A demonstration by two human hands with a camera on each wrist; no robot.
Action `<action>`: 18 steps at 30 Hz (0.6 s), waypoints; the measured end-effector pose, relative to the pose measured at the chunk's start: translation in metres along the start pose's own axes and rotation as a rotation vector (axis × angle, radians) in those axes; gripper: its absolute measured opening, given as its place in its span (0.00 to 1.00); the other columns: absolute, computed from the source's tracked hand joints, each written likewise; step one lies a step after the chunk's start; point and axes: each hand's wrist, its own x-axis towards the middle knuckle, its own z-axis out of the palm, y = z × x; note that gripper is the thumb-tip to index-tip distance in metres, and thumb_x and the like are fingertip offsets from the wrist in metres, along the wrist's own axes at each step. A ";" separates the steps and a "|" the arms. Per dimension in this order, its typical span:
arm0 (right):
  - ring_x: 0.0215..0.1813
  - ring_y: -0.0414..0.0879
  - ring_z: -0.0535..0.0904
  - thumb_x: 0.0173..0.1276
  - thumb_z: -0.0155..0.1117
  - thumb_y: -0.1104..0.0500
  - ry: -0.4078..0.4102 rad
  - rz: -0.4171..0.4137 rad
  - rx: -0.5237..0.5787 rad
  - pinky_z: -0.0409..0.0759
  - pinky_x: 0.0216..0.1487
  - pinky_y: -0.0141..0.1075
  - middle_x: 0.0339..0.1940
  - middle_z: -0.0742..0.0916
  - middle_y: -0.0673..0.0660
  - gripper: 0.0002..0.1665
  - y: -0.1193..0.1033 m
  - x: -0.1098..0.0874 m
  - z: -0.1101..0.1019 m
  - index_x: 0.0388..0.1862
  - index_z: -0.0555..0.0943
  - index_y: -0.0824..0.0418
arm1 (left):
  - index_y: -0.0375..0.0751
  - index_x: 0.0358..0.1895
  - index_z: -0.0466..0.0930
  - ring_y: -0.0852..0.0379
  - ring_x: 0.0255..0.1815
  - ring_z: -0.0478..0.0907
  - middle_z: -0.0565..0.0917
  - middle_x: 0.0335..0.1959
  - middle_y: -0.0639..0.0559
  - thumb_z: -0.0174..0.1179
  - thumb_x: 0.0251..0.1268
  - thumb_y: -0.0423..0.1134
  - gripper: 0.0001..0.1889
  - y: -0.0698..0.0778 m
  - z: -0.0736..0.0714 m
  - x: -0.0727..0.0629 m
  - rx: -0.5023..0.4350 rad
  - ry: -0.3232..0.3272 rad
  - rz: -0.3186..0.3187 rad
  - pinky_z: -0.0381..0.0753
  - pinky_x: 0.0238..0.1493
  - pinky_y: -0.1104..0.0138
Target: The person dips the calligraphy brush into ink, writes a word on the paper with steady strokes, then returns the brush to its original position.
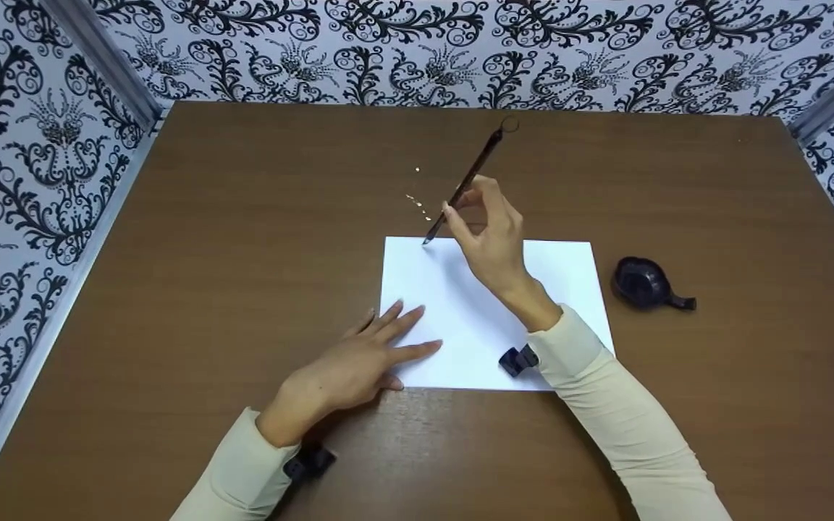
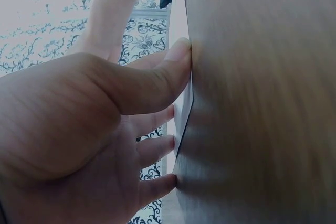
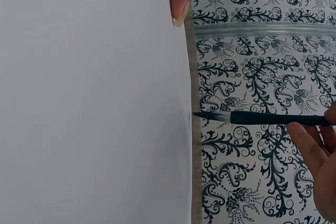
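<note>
My right hand (image 1: 493,235) pinches a dark calligraphy brush (image 1: 478,161) between thumb and fingers, above the far part of a white sheet of paper (image 1: 558,271). The brush slants, its loop end up and away, its dark tip right at the sheet near the far left corner. In the right wrist view the brush (image 3: 265,118) points at the paper (image 3: 94,103), which looks bare. With fingers spread and fairly straight, my left hand (image 1: 352,365) rests on the sheet's near left part. The left wrist view shows its thumb (image 2: 176,64) at the paper's edge.
Right of the paper stands a small dark dish (image 1: 641,282) with a short handle. Small gold marks (image 1: 418,204) show on the brown table (image 1: 243,253) beyond the sheet. Patterned wallpaper (image 1: 424,58) surrounds the table. Each wrist carries a small black camera (image 1: 518,359).
</note>
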 end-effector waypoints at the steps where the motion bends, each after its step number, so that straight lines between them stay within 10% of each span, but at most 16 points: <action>1: 0.40 0.50 0.83 0.65 0.63 0.66 -0.004 0.003 -0.004 0.82 0.32 0.30 0.34 0.81 0.59 0.18 0.000 0.000 0.000 0.52 0.70 0.62 | 0.56 0.72 0.63 0.41 0.76 0.41 0.48 0.77 0.43 0.61 0.64 0.40 0.33 0.000 0.000 0.000 0.003 -0.001 0.000 0.48 0.69 0.43; 18: 0.40 0.49 0.82 0.63 0.65 0.66 -0.039 -0.038 -0.057 0.82 0.29 0.34 0.33 0.82 0.58 0.18 0.003 0.000 0.002 0.51 0.72 0.63 | 0.56 0.72 0.63 0.41 0.76 0.41 0.48 0.77 0.43 0.60 0.65 0.40 0.32 0.000 -0.001 0.001 -0.005 -0.006 -0.002 0.48 0.69 0.43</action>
